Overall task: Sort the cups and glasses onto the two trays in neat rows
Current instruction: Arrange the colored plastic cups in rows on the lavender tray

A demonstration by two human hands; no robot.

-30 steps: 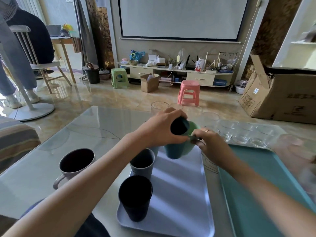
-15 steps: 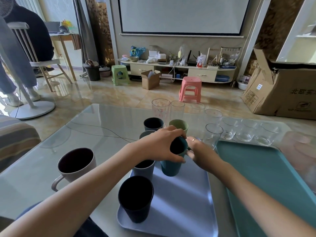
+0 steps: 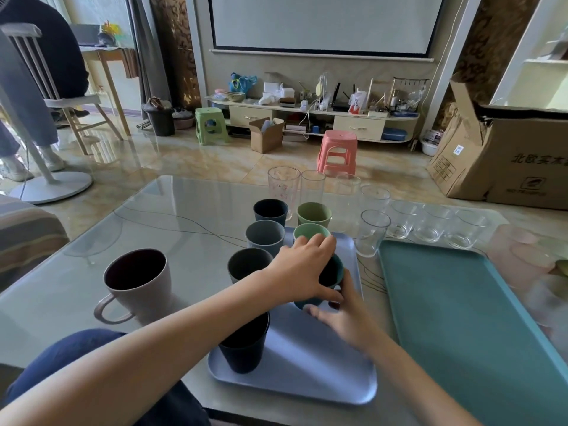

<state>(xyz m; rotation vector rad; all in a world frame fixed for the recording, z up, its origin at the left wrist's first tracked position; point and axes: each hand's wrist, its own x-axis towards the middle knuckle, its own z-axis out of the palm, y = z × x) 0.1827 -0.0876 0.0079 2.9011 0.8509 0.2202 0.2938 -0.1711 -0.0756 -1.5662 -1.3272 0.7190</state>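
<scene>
My left hand [image 3: 304, 269] grips the rim of a teal cup [image 3: 333, 275] from above. My right hand [image 3: 344, 318] wraps around the cup's base and right side. The cup stands on the lavender tray [image 3: 307, 370], right of a grey cup [image 3: 246, 265]. A dark navy cup [image 3: 242, 348] stands at the tray's near left, partly behind my left forearm. Another grey cup [image 3: 264, 235] and a light green cup [image 3: 310, 232] sit at the tray's far end. The teal tray [image 3: 461, 318] on the right holds nothing.
A pink mug [image 3: 138, 281] stands on the glass table left of the lavender tray. A dark blue cup [image 3: 270, 210] and an olive cup [image 3: 313, 213] sit behind the tray. Several clear glasses [image 3: 372, 232] line the table's far side and right.
Both hands have brought the teal cup nearer to me along the lavender tray. My right hand has slid from the cup's side down to its base.
</scene>
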